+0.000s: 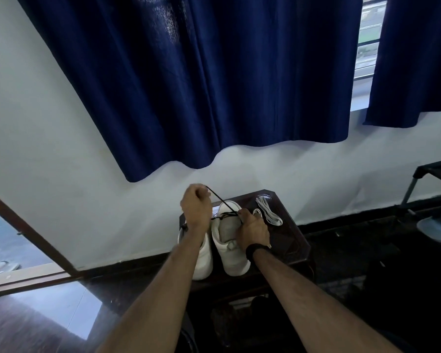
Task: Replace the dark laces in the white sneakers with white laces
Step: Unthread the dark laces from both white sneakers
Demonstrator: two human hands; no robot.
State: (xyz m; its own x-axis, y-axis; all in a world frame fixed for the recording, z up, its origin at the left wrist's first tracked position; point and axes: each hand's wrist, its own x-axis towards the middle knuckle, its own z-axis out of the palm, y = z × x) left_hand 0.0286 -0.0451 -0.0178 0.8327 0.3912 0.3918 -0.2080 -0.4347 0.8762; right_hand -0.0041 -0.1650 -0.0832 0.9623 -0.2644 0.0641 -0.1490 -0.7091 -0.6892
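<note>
The left hand (195, 203) grips the dark lace (220, 200), pulling it taut from the right sneaker (229, 240), which the right hand (252, 231) clasps steady on the worktop (290, 240).

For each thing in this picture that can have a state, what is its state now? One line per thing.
Left hand: fist gripping the dark lace, pulling it up.
Right hand: holding the right sneaker at its tongue.
Dark lace: taut, partly still threaded.
Right sneaker: upright on the table, being unlaced.
Left sneaker: upright, partly hidden by the arm.
White laces: loose on the dark table, unused.
Curtain: drawn.
</note>
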